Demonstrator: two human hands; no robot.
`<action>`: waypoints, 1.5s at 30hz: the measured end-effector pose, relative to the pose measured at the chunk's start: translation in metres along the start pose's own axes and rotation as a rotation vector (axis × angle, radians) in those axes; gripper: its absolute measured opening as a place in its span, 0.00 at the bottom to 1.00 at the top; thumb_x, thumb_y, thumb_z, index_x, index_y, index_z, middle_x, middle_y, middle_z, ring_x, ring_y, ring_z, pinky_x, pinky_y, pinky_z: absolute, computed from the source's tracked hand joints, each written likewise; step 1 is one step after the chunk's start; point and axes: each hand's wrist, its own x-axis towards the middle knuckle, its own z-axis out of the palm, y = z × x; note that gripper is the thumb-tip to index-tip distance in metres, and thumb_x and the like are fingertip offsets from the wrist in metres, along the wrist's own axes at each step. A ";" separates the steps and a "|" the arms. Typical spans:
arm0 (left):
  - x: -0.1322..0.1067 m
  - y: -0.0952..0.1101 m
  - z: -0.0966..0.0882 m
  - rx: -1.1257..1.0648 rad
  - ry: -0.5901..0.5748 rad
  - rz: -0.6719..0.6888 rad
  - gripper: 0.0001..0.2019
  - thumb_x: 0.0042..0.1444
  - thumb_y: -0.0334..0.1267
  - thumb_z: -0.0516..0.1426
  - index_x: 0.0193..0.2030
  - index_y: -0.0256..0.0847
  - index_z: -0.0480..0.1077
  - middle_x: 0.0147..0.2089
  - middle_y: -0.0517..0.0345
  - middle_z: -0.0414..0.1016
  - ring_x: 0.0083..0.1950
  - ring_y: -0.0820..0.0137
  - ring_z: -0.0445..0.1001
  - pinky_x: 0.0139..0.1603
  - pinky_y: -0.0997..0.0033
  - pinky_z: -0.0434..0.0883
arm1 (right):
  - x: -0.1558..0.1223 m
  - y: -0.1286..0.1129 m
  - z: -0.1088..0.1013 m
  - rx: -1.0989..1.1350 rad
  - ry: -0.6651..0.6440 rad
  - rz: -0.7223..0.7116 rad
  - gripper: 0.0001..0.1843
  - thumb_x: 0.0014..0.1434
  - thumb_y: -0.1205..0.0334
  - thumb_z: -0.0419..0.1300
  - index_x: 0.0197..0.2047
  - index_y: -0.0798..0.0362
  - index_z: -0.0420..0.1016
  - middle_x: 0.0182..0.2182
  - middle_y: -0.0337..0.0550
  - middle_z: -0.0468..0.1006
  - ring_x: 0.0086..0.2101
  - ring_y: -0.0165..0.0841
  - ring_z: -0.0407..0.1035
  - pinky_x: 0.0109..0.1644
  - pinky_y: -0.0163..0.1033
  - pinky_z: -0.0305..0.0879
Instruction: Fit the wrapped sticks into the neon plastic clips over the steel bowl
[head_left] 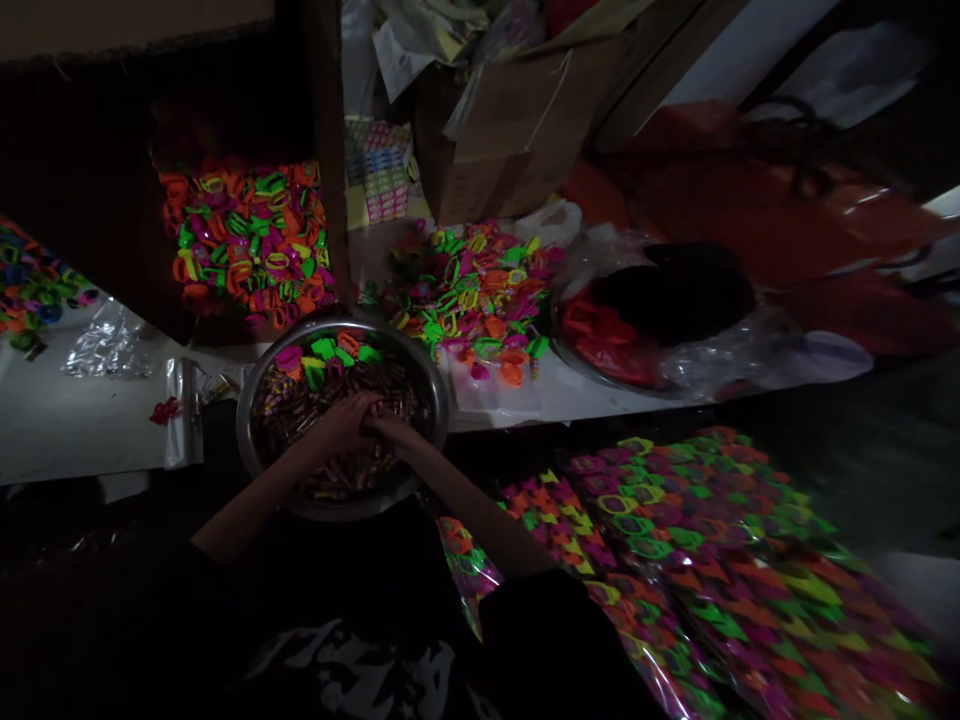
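Note:
A round metal bowl (247, 440) holds many small brown wrapped sticks (341, 480), with several neon plastic watch-like pieces (322, 355) at its far side. My left hand (349, 418) and my right hand (386, 420) meet over the sticks, right of the bowl's middle. Both hands look closed, their fingers drawn together and touching or nearly so. Dim light and the overlap hide what lies between the fingers.
Behind the bowl, a cardboard box (330, 130) holds more neon pieces (247, 240). A loose neon pile (480, 280) lies right of it. Farther right is a basin with red plastic (615, 340). Filled clear packs (675, 500) lie low right; plastic bags (112, 340) lie left.

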 end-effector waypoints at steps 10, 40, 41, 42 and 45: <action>-0.001 -0.026 -0.014 0.105 0.253 -0.271 0.28 0.56 0.47 0.56 0.60 0.34 0.57 0.57 0.42 0.66 0.59 0.58 0.65 0.59 0.56 0.64 | 0.001 -0.019 -0.028 -0.178 0.057 -0.093 0.12 0.35 0.59 0.63 0.25 0.52 0.65 0.21 0.31 0.63 0.27 0.27 0.57 0.34 0.34 0.57; -0.025 0.017 -0.062 -0.008 0.263 -0.123 0.10 0.58 0.45 0.56 0.41 0.41 0.68 0.42 0.57 0.67 0.44 0.70 0.70 0.46 0.73 0.67 | -0.066 -0.080 -0.016 -0.985 0.082 -0.706 0.22 0.51 0.68 0.58 0.50 0.54 0.65 0.45 0.48 0.75 0.46 0.38 0.69 0.49 0.43 0.65; -0.027 0.022 -0.063 -0.026 0.263 -0.104 0.10 0.59 0.44 0.55 0.42 0.41 0.68 0.42 0.57 0.67 0.45 0.70 0.69 0.47 0.72 0.67 | -0.069 -0.080 -0.015 -1.019 0.077 -0.710 0.22 0.50 0.69 0.58 0.51 0.53 0.65 0.45 0.48 0.74 0.46 0.38 0.69 0.49 0.43 0.65; -0.030 0.025 -0.064 -0.030 0.263 -0.085 0.09 0.59 0.43 0.55 0.42 0.41 0.68 0.43 0.56 0.68 0.46 0.70 0.69 0.48 0.72 0.66 | -0.072 -0.081 -0.014 -1.055 0.077 -0.714 0.23 0.50 0.70 0.57 0.51 0.53 0.65 0.46 0.49 0.74 0.47 0.39 0.69 0.49 0.43 0.65; -0.037 0.035 -0.067 0.071 0.260 -0.049 0.08 0.60 0.42 0.54 0.41 0.41 0.69 0.42 0.55 0.70 0.45 0.68 0.69 0.48 0.69 0.64 | -0.080 -0.082 -0.009 -1.165 0.099 -0.743 0.26 0.48 0.74 0.55 0.53 0.54 0.65 0.47 0.50 0.73 0.48 0.39 0.67 0.50 0.44 0.65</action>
